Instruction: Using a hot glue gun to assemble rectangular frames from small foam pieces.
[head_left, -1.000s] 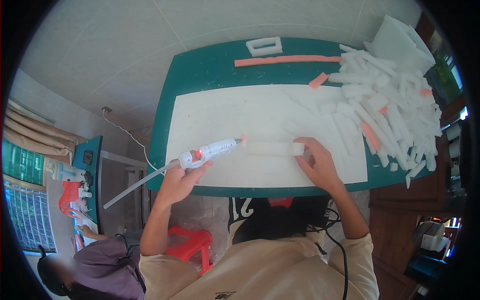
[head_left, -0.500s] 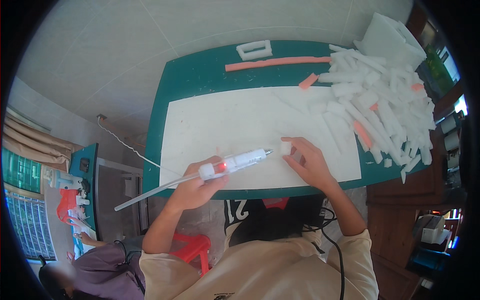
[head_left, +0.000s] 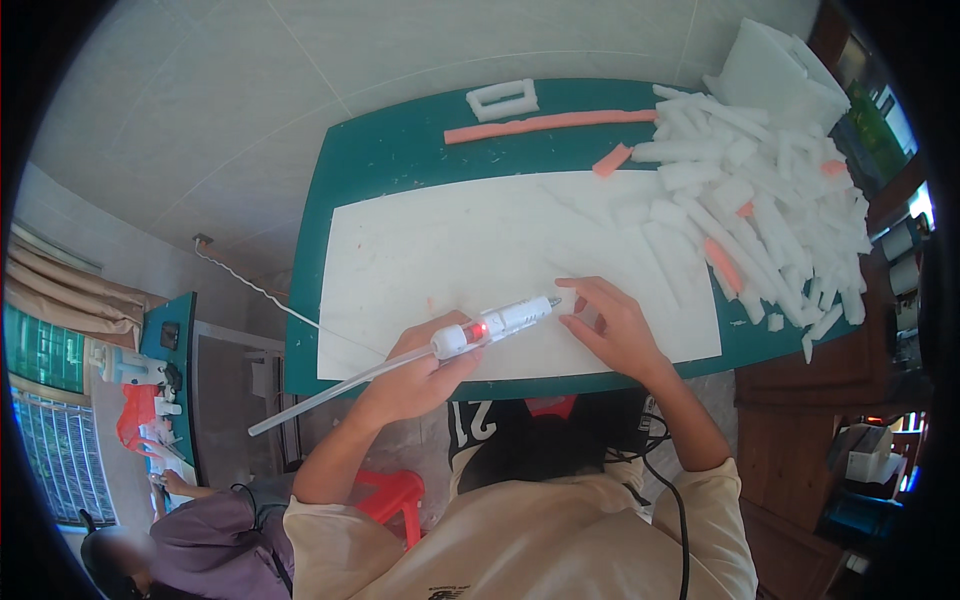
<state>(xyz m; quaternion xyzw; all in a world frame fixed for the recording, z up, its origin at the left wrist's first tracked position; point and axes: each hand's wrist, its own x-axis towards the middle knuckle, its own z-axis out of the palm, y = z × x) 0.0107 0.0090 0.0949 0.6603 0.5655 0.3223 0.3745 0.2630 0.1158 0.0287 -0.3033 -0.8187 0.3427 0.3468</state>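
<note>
My left hand (head_left: 425, 373) is wrapped round a white stick-shaped hot glue gun (head_left: 517, 317) with a red light glowing on its body. A long translucent glue stick (head_left: 305, 408) juts from its rear end, down to the left. The metal nozzle points right, at the fingertips of my right hand (head_left: 622, 330). Between that thumb and forefinger I pinch a small white foam piece (head_left: 567, 298), close against the nozzle; whether they touch I cannot tell. Both hands are over a white sheet (head_left: 440, 240) on the green table (head_left: 385, 160).
White foam strips (head_left: 750, 210) with some pink pieces heap at the right, before a large white foam block (head_left: 775, 75). A pink strip (head_left: 550, 126) and small white foam frame (head_left: 505, 113) lie at the back. A white cord (head_left: 265, 295) runs leftward; another person (head_left: 215, 550) sits at left.
My left hand has moved right with the glue gun, bringing its nozzle up to the foam piece. The right hand has stayed nearly in place.
</note>
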